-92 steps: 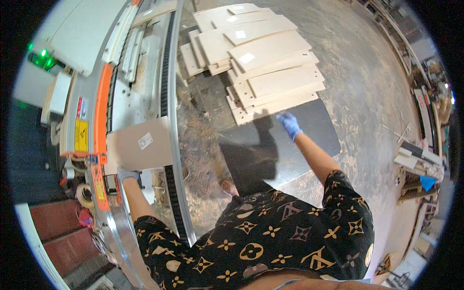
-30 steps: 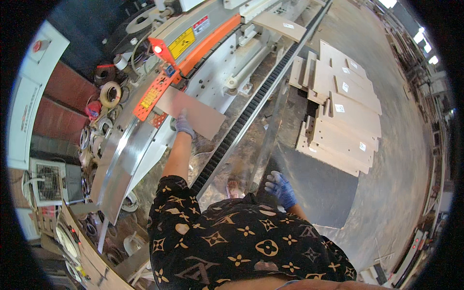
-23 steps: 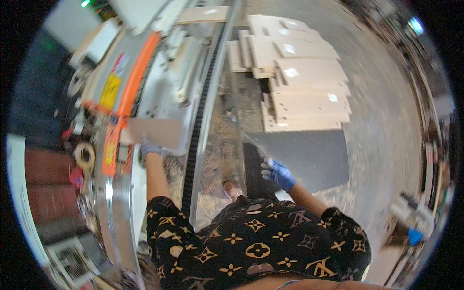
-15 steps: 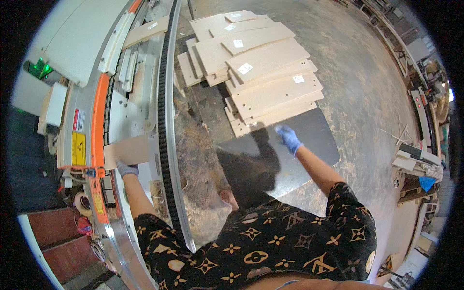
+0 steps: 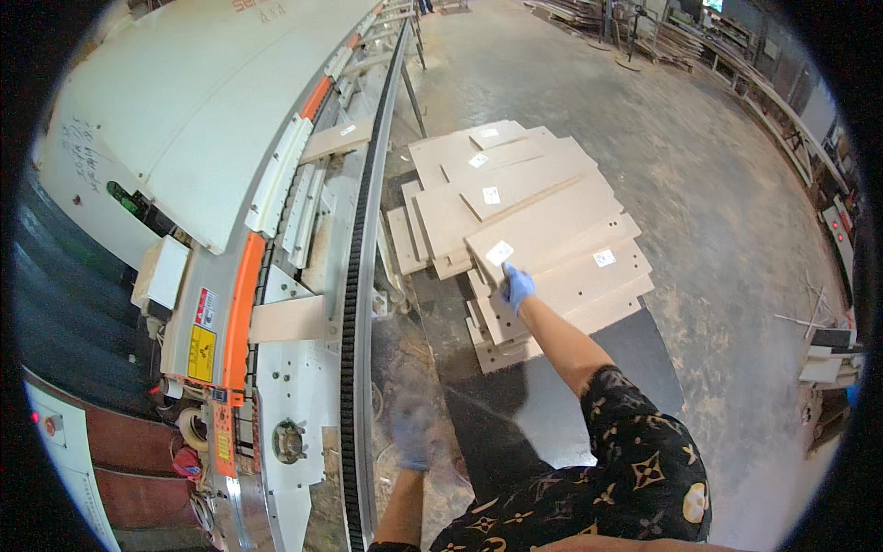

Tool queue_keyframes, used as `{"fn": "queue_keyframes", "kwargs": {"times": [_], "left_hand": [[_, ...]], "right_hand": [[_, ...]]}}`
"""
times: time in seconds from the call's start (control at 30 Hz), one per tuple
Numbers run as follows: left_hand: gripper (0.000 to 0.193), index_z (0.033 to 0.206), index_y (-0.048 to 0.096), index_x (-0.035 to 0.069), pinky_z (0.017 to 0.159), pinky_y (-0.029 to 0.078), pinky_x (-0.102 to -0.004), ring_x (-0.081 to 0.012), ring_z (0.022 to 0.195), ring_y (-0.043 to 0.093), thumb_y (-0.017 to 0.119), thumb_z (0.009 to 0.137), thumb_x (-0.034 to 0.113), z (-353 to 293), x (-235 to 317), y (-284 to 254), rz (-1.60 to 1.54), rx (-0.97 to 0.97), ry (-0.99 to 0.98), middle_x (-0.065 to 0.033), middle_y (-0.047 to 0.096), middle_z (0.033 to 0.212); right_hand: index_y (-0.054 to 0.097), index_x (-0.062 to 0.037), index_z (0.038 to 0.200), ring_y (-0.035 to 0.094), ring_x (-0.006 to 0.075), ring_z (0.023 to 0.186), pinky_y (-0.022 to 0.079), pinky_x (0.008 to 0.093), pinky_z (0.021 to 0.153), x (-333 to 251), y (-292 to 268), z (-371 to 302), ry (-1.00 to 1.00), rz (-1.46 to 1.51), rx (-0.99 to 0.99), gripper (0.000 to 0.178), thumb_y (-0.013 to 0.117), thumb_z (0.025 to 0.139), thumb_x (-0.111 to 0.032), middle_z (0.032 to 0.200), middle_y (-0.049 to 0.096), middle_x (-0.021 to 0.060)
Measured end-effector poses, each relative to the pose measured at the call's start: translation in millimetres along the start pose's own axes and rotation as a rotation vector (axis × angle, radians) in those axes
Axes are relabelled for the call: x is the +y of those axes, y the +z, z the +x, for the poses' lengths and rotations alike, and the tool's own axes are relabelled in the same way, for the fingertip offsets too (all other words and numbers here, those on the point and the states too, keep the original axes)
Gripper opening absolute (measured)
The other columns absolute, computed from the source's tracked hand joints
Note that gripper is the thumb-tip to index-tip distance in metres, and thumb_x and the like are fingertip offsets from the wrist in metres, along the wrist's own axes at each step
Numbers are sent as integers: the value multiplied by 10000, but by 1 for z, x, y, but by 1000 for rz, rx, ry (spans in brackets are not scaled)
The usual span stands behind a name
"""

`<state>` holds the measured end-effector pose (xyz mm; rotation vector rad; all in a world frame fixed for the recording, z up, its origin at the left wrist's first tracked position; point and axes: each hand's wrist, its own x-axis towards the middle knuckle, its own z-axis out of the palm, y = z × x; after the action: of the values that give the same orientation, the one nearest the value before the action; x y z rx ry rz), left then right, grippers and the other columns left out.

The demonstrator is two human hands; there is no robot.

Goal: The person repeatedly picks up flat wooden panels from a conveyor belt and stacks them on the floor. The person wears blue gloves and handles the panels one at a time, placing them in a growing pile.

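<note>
My right hand (image 5: 519, 286), in a blue glove, is at the near left corner of a pale wooden panel (image 5: 543, 219) with a white label. Its fingers are closed on the panel's edge. This panel lies on a staggered stack of similar boards, some with drilled holes, such as the holed board (image 5: 589, 290) just nearer to me. My left hand (image 5: 413, 430), also gloved, hangs between the machine and the stack, smeared by motion; its fingers cannot be made out. A short pale board (image 5: 291, 319) sits on the machine's feed track, away from both hands.
Along the left runs a long machine with an orange strip (image 5: 241, 313), a black chain belt (image 5: 354, 304) and a metal rail. Another labelled board (image 5: 337, 138) lies farther up it. A dark sheet (image 5: 625, 359) is under the stack. Stacked timber (image 5: 681, 46) stands far right.
My left hand has come off the board on the machine and moved right. My right hand has moved from above the dark sheet to the labelled panel. The view has shifted.
</note>
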<state>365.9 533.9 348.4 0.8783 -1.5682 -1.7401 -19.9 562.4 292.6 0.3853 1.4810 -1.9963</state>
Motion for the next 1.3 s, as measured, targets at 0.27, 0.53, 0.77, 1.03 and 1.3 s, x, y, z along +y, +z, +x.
{"fn": "queue_keyframes", "kwargs": {"times": [0.27,0.53,0.77,1.03,1.3], "left_hand": [[463,1186,489,50,628,461,-224,-160,814,574,629,822,300,14,7,69,-314,-190,-308,-73,575,1036],[388,1190,463,35,684,495,-312,-210,959,529,537,883,262,-35,46,-135,-297,132,-268,-84,539,1093],[413,1109,524,53,759,471,-372,-229,941,551,400,911,393,-67,45,-294,-779,397,-89,-100,581,1041],[428,1209,469,93,779,492,-396,-233,955,562,547,854,320,-60,6,-206,-610,692,-104,-77,565,1085],[429,1213,449,92,820,479,-412,-248,973,550,583,830,232,11,-1,-283,-737,678,-33,-78,543,1114]], "right_hand": [[522,-43,1018,583,170,672,499,300,554,117,-18,-240,58,271,-472,252,578,870,-238,826,582,55],[542,-74,870,421,115,419,407,265,475,94,-54,-269,187,578,-388,333,572,832,-403,565,504,-6],[576,-131,892,573,161,704,477,418,859,181,-53,-329,541,185,-681,115,610,834,-225,775,598,32],[509,-112,1144,545,228,1049,460,399,892,208,-13,-397,910,100,-950,323,588,857,-238,1127,564,71],[452,-54,1251,557,199,1014,469,323,856,198,2,-392,549,-648,-1236,423,549,887,-247,1173,549,92]]}}
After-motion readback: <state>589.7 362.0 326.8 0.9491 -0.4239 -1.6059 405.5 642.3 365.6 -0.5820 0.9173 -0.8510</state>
